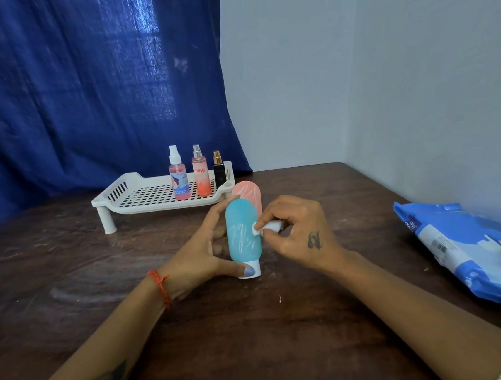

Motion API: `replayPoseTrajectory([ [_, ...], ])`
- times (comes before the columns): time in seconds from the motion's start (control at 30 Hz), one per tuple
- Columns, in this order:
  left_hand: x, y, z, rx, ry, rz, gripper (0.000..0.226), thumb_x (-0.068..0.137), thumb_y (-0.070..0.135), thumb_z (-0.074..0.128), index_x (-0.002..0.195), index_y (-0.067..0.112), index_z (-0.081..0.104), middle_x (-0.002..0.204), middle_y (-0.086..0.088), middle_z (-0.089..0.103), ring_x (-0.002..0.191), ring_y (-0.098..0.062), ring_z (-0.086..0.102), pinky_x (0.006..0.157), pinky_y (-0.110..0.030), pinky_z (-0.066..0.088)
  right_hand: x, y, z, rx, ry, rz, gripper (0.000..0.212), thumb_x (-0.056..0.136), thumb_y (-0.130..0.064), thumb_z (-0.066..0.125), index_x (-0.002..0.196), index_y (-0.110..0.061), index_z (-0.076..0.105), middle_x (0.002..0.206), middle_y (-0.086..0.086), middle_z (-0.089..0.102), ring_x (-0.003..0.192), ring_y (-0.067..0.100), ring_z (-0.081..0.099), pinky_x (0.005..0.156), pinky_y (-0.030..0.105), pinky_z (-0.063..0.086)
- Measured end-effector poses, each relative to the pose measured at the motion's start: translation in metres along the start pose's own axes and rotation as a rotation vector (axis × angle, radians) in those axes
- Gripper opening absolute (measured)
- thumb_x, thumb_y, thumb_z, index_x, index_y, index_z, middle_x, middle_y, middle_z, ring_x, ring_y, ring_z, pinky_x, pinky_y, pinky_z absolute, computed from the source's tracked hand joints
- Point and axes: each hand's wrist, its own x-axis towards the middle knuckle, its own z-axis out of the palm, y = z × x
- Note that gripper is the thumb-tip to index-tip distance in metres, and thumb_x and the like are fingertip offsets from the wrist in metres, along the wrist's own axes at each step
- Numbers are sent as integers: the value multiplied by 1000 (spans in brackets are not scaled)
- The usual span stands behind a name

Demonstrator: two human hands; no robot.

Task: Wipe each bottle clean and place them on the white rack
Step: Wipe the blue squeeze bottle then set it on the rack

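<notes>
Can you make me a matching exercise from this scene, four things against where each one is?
Things:
1. teal bottle
2. black spray bottle
3. wipes packet
4. folded wipe

Places:
A. pinched in the right hand
B. standing on the white rack
C. held in the left hand
D. lying on the table's right side

Pairs: 1-C, 2-B, 3-D, 4-A

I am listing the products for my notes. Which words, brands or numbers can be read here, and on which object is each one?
"ENGAGE": on the orange spray bottle on the white rack.
Label of the pink spray bottle: too small to read.
Print and barcode on the blue wipes pack: blurred, unreadable.
Teal bottle, peach bottle, black bottle: no readable text.
</notes>
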Motion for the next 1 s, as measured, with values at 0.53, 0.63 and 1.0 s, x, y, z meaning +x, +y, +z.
replayPoseTrajectory([
  [0.53, 1, -1, -1, 9, 6, -12, 105, 66, -14, 74, 130, 52, 24, 128, 6, 52, 105, -7, 64, 80, -27, 56, 0, -3, -1, -4, -51, -9, 13, 74, -21, 67, 81, -11, 74, 82, 0, 69, 72, 1, 58, 66, 6, 47],
  [0.63, 0, -1, -1, 8, 4, -11, 108, 65, -15, 74, 137, 47, 22, 133, 1, 51, 108, -11, 64, 84, -31, 56, 0, -7, 0, 46, -112, -43, 12, 73, -18, 68, 79, -9, 74, 81, 2, 70, 74, 5, 60, 66, 8, 48],
  [1.0, 2, -2, -3, 25, 11, -41, 110, 65, -12, 76, 141, 44, 19, 133, 1, 51, 109, -13, 63, 87, -33, 55, -1, -2, 0, 18, -64, 2, 11, 73, -18, 69, 81, -10, 73, 81, 1, 69, 71, -5, 56, 67, 5, 46],
])
